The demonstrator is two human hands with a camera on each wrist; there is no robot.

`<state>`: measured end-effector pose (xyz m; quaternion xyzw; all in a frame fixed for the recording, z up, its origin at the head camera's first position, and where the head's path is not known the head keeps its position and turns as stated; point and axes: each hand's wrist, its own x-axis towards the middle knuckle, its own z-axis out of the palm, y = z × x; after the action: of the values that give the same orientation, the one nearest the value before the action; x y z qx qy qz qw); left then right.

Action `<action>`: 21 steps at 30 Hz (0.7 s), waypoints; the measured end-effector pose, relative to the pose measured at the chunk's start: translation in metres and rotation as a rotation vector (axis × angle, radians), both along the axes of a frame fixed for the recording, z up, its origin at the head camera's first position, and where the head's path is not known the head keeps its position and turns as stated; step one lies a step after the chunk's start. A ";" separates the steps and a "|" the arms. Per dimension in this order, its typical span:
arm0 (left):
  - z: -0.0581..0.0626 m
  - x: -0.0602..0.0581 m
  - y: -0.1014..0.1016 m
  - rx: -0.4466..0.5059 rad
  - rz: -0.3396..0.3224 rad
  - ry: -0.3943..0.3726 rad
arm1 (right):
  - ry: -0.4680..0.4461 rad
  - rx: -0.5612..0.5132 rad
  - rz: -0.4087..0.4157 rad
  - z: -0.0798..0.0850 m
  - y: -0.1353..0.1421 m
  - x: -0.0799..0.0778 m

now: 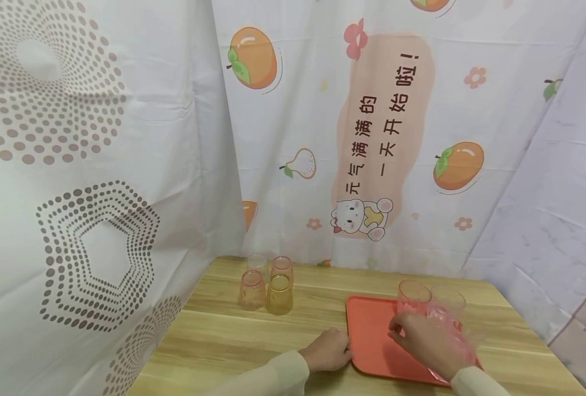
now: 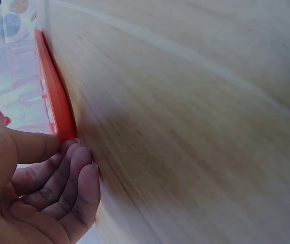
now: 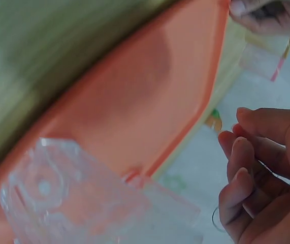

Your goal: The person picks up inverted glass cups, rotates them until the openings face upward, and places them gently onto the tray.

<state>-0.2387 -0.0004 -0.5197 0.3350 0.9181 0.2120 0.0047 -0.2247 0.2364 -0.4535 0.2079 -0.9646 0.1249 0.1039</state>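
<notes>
In the head view I see the red tray (image 1: 372, 330) flat on the tabletop (image 1: 233, 341), with see-through cups (image 1: 414, 294) on its right side. 4 more cups (image 1: 279, 300) stand to the left, well apart from it. The left hand (image 1: 326, 350) is at the tray's left edge; the right hand (image 1: 421, 335) is over the tray.

In the left wrist view, I see the left grip pinching the tray's edge.

In the right wrist view, I see the right grip narrow, fingers softly bent, holding nothing.

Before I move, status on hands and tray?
Left hand pinches tray at left edge. Right hand over tray, holding nothing. Tray on table; glasses crowd its right side.
</notes>
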 end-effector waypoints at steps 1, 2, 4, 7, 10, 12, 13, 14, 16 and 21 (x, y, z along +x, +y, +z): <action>0.000 0.000 0.000 0.000 0.001 -0.005 | -0.010 -0.006 0.008 -0.002 -0.003 0.002; 0.000 0.000 0.000 -0.001 0.002 -0.010 | -0.020 -0.012 0.021 -0.004 -0.005 0.003; 0.000 0.000 0.000 0.000 0.002 -0.015 | -0.019 -0.009 0.030 -0.009 -0.010 0.006; -0.001 -0.001 0.000 0.002 0.003 -0.015 | -0.006 0.005 0.036 -0.014 -0.015 0.011; -0.002 -0.003 0.000 -0.003 0.005 -0.005 | -0.017 -0.001 0.048 -0.019 -0.020 0.015; -0.002 -0.004 0.000 -0.010 0.007 0.000 | -0.015 -0.006 0.067 -0.021 -0.022 0.017; -0.002 -0.004 0.000 -0.013 0.009 0.003 | -0.022 -0.008 0.079 -0.022 -0.023 0.018; -0.003 -0.004 0.000 -0.016 0.009 0.006 | -0.023 -0.009 0.092 -0.024 -0.024 0.019; -0.003 -0.004 0.000 -0.020 0.010 0.012 | -0.030 -0.007 0.121 -0.026 -0.026 0.021; -0.003 -0.003 0.000 -0.012 0.007 -0.002 | -0.031 -0.009 0.180 -0.032 -0.030 0.025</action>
<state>-0.2418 -0.0007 -0.5229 0.3313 0.9205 0.2069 0.0066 -0.1997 0.2060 -0.4859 0.2912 -0.9429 0.1414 0.0782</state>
